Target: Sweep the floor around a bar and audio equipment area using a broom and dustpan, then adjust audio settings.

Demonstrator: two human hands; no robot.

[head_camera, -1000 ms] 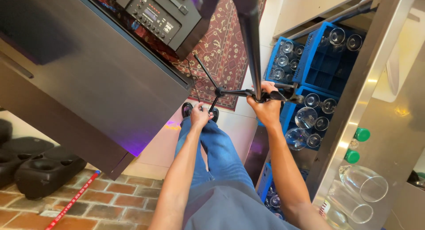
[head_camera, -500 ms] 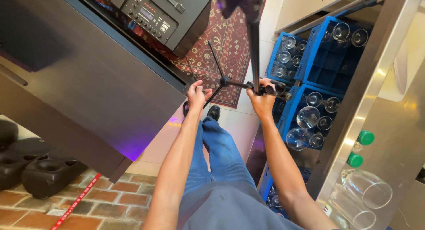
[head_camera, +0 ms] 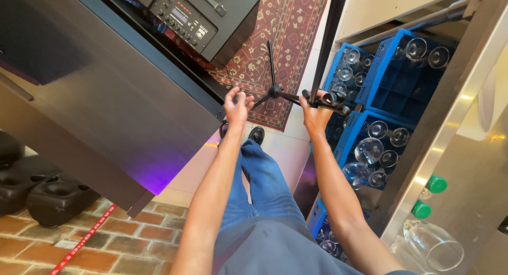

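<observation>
Raised slightly since the earlier frame, the black tripod stand is held at centre frame: right hand gripped on its hub, left hand fingers closed round a leg. Blue glass crates are seen right.

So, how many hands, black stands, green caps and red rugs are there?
Hands: 2, left hand and right hand
Black stand: 1
Green caps: 2
Red rug: 1
Total: 6
</observation>
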